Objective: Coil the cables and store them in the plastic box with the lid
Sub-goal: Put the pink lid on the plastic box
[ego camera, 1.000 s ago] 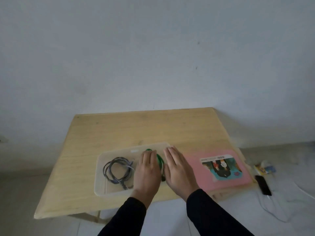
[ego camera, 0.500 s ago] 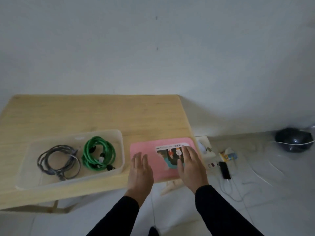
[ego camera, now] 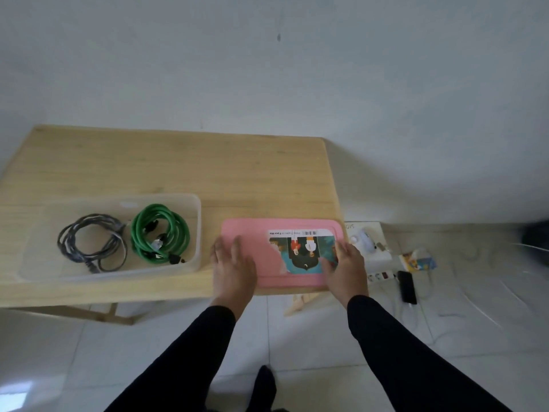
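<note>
The left hand [ego camera: 233, 270] lies flat on the near left end of the pink lid [ego camera: 255, 239], fingers straight and slightly spread, palm down. The right hand [ego camera: 344, 270] rests on the lid's right end, over the edge of the picture label [ego camera: 303, 251], its fingers fairly straight; whether the thumb hooks under the rim cannot be told. Neither hand lifts anything.

The lid lies flat at the right end of the wooden counter [ego camera: 178, 168], in the middle of the frame, its long axis running left to right, its right corner at the counter's edge. The label's printed strip faces the far side.

Just left of the lid, apart from it, stands the clear plastic box [ego camera: 197, 233], uncovered, long axis also left to right. Inside, the coiled green cable [ego camera: 139, 233] lies in the right half and the coiled grey cable [ego camera: 68, 242] in the left half, side by side.

On the floor at the right of the frame lie a power strip [ego camera: 381, 275] and a dark phone [ego camera: 407, 286].
</note>
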`<state>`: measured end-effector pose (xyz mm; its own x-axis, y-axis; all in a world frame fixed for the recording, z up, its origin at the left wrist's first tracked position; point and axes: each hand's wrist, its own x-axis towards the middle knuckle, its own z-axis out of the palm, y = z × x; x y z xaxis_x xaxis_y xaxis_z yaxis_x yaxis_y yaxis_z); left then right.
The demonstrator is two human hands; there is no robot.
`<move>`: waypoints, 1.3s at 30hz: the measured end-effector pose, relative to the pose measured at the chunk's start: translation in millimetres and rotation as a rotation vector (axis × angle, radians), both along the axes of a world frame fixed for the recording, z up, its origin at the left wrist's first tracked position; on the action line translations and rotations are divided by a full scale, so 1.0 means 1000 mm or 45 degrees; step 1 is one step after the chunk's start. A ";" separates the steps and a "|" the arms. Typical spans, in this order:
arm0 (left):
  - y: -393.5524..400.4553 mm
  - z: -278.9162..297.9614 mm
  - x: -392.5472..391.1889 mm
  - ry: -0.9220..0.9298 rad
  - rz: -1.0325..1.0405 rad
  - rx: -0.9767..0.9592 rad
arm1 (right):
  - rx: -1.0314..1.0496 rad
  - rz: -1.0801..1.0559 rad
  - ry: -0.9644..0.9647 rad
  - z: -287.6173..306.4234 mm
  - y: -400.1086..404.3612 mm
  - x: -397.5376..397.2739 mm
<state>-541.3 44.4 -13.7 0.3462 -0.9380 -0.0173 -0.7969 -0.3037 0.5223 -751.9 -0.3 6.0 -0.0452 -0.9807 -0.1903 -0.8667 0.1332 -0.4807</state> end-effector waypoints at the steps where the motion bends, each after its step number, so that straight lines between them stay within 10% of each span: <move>1: -0.003 0.004 -0.001 0.042 0.036 -0.028 | -0.016 -0.010 -0.009 0.001 0.000 -0.002; 15: -0.037 0.095 0.039 0.050 0.047 -0.504 | -0.527 -0.136 -0.085 0.092 -0.026 0.032; 27: 0.047 0.094 0.248 -0.020 0.325 -0.365 | -0.472 0.100 -0.189 0.079 0.019 0.251; 39: 0.083 0.068 0.294 0.007 0.260 -0.250 | -0.535 0.021 0.086 0.046 0.050 0.298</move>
